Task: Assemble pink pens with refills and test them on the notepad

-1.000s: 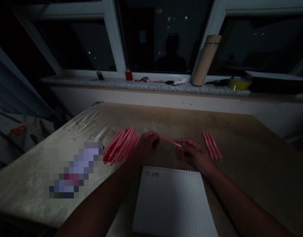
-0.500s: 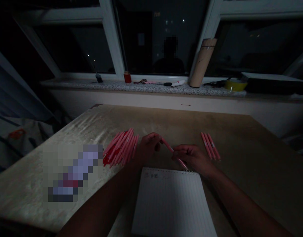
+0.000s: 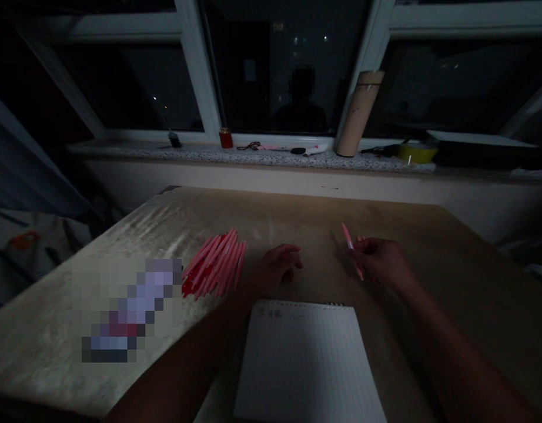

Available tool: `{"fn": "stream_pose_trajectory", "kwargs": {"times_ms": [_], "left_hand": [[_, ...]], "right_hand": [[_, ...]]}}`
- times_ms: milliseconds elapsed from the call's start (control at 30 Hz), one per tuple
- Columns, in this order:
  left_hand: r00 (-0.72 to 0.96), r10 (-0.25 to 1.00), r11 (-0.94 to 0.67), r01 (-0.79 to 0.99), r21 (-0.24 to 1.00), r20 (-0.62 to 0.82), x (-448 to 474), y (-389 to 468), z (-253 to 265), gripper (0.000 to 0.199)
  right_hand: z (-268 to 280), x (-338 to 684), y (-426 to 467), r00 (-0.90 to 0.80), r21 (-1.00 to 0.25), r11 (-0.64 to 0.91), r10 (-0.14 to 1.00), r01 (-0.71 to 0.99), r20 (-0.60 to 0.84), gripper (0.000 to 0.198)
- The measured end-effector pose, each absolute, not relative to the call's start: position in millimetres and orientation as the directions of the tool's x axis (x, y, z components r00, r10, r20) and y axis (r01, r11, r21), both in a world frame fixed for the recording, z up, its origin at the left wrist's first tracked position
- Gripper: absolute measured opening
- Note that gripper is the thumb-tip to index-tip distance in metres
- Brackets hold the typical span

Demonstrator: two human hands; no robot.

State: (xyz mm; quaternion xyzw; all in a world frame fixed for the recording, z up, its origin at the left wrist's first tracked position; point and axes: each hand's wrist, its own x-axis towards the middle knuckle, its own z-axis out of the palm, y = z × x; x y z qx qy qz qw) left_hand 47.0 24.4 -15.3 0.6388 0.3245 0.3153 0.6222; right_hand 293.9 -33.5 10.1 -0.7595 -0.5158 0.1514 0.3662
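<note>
A pink pen point(image 3: 347, 236) is pinched between the thumb and fingers of my right hand point(image 3: 381, 257), tilted, above the right part of the table. Beyond the top edge of the notepad, my left hand point(image 3: 283, 261) is empty, its fingers loosely bent and apart. Left of that hand lies a pile of pink pens point(image 3: 218, 261), with something red showing underneath. The lined spiral notepad point(image 3: 308, 364) lies in front of me with faint handwriting near its top. Where the separate pens lay on the right, my right hand now blocks the view.
A blurred-out object point(image 3: 132, 311) lies on the table point(image 3: 306, 214) at the left. On the windowsill point(image 3: 200, 155) stand a small red jar point(image 3: 226, 138), a tall cardboard-coloured cylinder point(image 3: 359, 114) and a yellow tape roll point(image 3: 416, 153). The room is dark.
My left hand has let go of the pen. My right hand has carried it to the right, over where the separate pens lay.
</note>
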Motion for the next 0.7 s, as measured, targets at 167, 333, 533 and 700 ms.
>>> {"fn": "stream_pose_trajectory", "kwargs": {"times_ms": [167, 333, 533, 700], "left_hand": [[0.611, 0.792, -0.035, 0.038, 0.999, 0.004, 46.9, 25.4, -15.5, 0.041], [0.619, 0.785, -0.039, 0.036, 0.999, 0.008, 46.6, 26.2, -17.0, 0.041], [0.620, 0.785, -0.035, 0.039, 0.999, 0.003, 46.6, 25.2, -16.9, 0.043], [0.612, 0.791, -0.035, 0.043, 0.998, 0.001, 46.5, 25.5, -17.2, 0.041]], "right_hand": [[7.1, 305.1, -32.6, 0.442, -0.499, -0.320, 0.885, 0.805, 0.145, 0.015], [1.0, 302.6, -31.0, 0.375, -0.361, -0.291, 0.907, 0.886, 0.190, 0.012], [-1.4, 296.7, -28.0, 0.351, -0.313, -0.276, 0.912, 0.909, 0.213, 0.013], [-4.8, 295.6, -27.7, 0.365, -0.558, -0.186, 0.902, 0.809, 0.229, 0.014]]}}
